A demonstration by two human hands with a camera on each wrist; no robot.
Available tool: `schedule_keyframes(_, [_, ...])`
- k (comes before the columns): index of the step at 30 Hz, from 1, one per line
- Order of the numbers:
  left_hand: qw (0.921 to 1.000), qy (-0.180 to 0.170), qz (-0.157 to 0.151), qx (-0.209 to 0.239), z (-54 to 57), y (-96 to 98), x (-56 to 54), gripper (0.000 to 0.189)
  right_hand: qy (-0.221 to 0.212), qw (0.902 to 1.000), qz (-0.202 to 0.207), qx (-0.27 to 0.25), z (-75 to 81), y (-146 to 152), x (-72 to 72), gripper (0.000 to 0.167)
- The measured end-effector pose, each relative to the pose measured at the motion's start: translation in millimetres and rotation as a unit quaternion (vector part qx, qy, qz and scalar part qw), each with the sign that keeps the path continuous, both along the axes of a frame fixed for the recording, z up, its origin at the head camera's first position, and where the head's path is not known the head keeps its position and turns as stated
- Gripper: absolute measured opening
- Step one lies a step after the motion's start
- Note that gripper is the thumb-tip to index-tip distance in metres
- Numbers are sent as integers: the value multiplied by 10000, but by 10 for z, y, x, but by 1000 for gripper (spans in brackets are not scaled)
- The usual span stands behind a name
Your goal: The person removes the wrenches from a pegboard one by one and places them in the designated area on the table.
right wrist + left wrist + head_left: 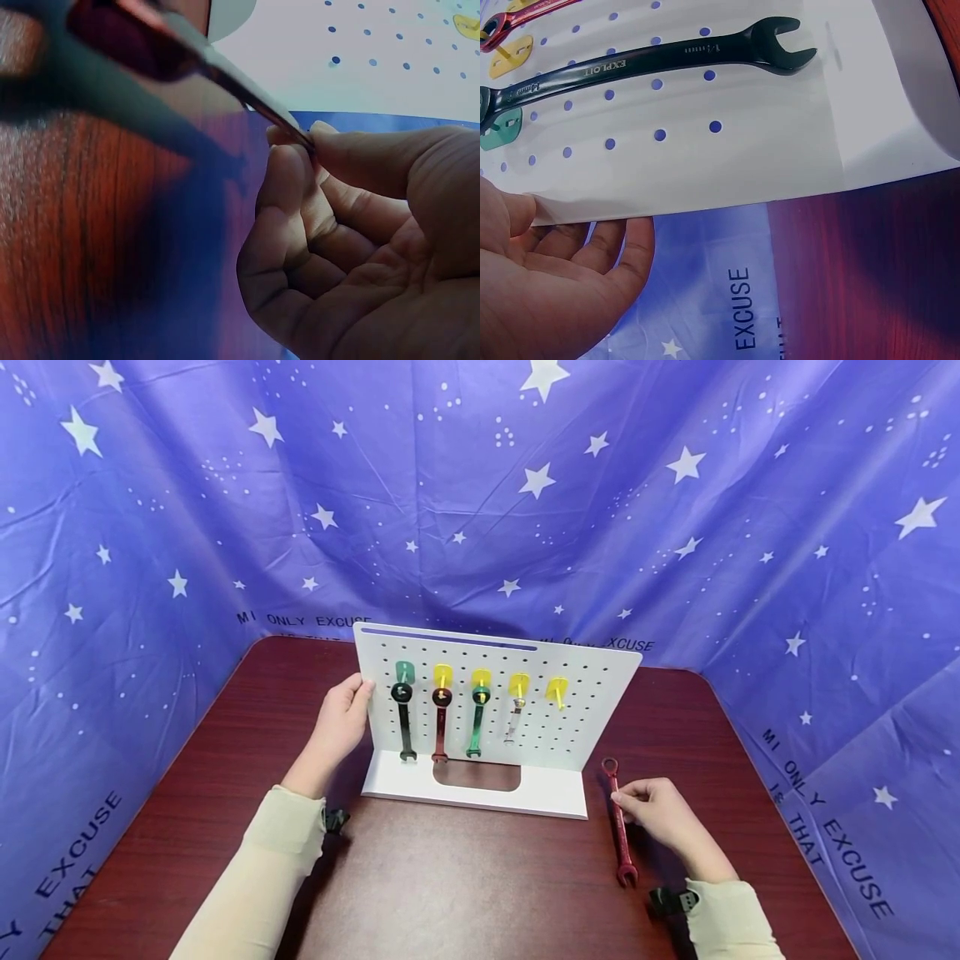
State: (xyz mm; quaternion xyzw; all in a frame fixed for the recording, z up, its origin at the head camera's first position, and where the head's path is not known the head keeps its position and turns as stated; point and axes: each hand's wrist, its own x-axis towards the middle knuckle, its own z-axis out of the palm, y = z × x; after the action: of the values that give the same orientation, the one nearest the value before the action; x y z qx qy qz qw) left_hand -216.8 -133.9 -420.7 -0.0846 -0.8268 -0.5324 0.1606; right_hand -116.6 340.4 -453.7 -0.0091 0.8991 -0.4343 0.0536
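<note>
My right hand [660, 810] pinches a red combination wrench [620, 835] near its middle, ring end away and open end toward me. In the right wrist view thumb and fingertips meet on the wrench [251, 97]. My left hand [341, 722] holds the left edge of a white pegboard stand [480, 772], thumb in front and fingers behind in the left wrist view. From its hooks hang a black wrench [406, 727], a dark red wrench [441, 727], a green wrench [476, 727] and a silver wrench [514, 722]. The rightmost yellow hook [557, 692] bears no wrench.
The stand is on a dark red wooden table [442, 893], its base having a cut-out at the front. Purple curtains [465, 468] with white stars surround the table on the far side and both flanks.
</note>
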Motion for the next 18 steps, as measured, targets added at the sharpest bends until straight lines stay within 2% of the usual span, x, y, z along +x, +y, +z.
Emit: schedule_keyframes(18, [10000,29,-11,-68,6,-8,-3,23,-81,9991,123,401,37,-13,-29,17])
